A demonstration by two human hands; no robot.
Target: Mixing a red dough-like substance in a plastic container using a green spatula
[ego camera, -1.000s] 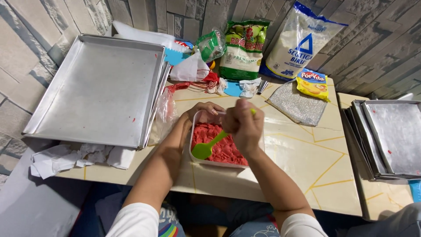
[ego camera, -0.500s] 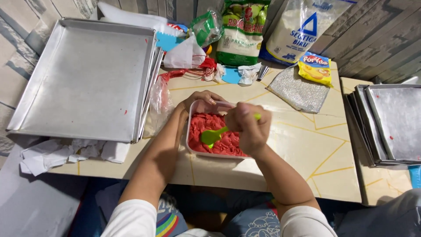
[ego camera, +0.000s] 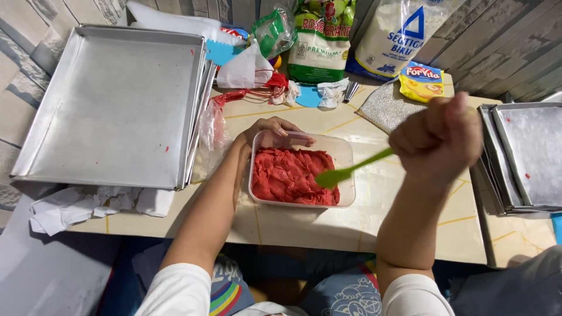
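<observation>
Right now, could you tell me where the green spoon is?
The green spoon is in the right hand, its bowl over the right end of the tub of red paste.

Clear plastic tub [ego camera: 346, 153], rectangular, upright on counter, holds lumpy red dough [ego camera: 290, 175] heaped toward its left side. Green plastic spoon [ego camera: 345, 171], tilted, bowl low over the tub's right end, handle rising to the right.
</observation>
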